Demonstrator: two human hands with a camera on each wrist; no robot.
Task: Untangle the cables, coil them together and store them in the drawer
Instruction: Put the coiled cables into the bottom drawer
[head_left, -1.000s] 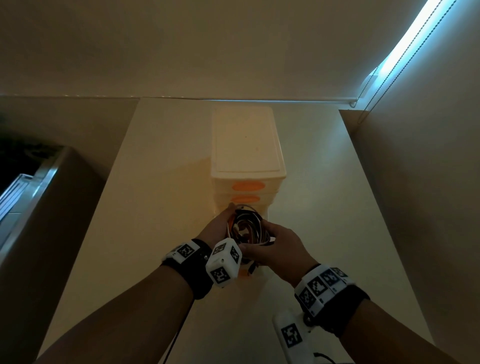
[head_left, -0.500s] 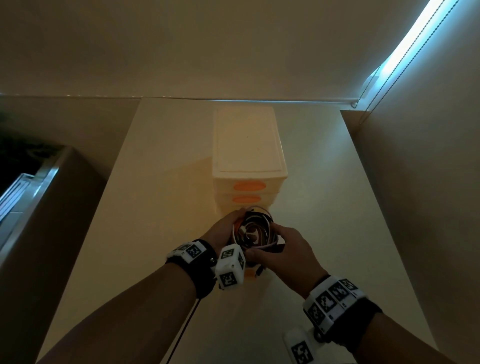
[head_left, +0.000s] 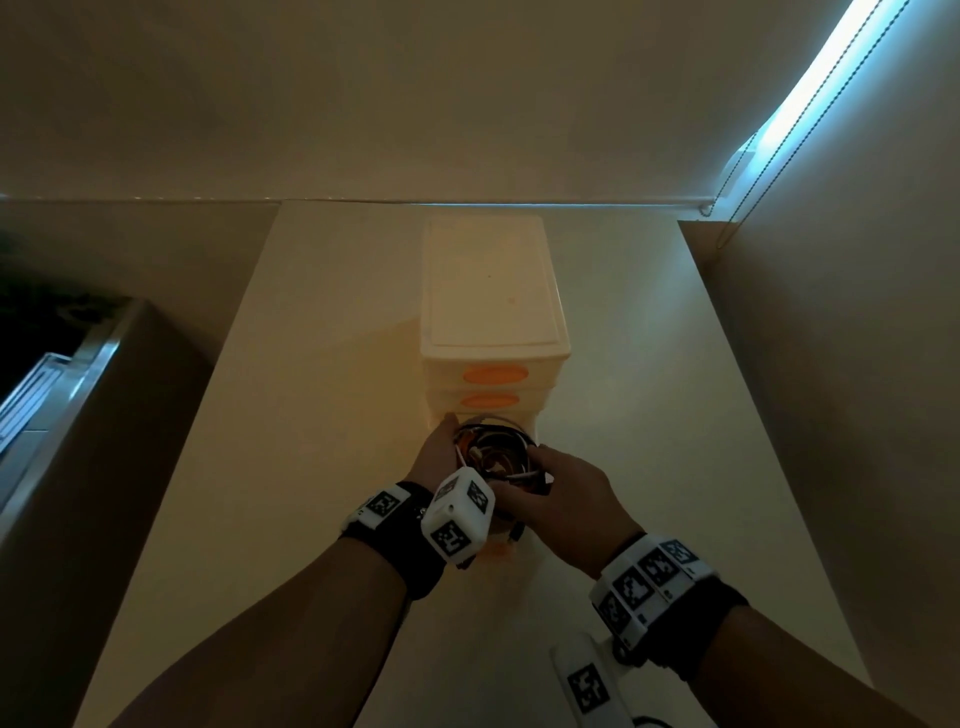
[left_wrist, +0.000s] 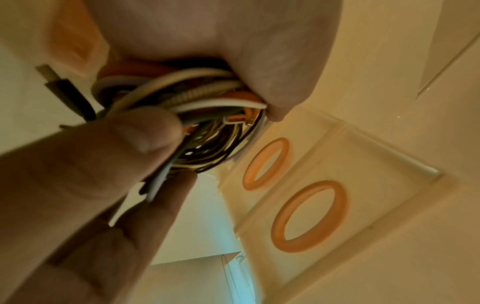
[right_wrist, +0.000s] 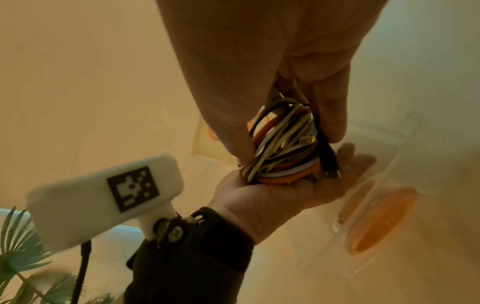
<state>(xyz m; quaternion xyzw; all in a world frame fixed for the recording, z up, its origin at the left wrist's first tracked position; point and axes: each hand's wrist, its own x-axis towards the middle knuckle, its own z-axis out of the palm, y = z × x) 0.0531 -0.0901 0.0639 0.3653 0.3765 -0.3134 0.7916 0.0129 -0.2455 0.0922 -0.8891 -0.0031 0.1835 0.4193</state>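
The coil of cables (head_left: 496, 454) sits between both hands, just in front of the drawer unit (head_left: 492, 291) on the pale bench (head_left: 322, 364). The left hand (head_left: 435, 457) cups the bundle from below and on its left side; in the right wrist view that palm lies upturned under the coil (right_wrist: 285, 148), and in the left wrist view its thumb and fingers (left_wrist: 145, 131) are curled round the strands (left_wrist: 187, 92). The right hand (head_left: 563, 499) closes on the coil from the right, its fingers (right_wrist: 330, 115) and thumb pinching the loops from above. The bundle mixes black, white, grey and orange strands wound into a rough ring, with a black plug (right_wrist: 330, 162) sticking out at one edge. The drawer unit is a tall, narrow stack of translucent cream plastic with a flat ribbed top and oval orange handles (head_left: 493, 375) on its fronts. Below the hands an orange-tinted drawer front (head_left: 496, 553) shows, mostly hidden. The bench is smooth and matte, running back to a plain wall; a window blind with a bead chain (head_left: 810, 104) lets in a strip of bluish light at the upper right. Both wrists wear black bands carrying white blocks with square black markers (head_left: 452, 535).
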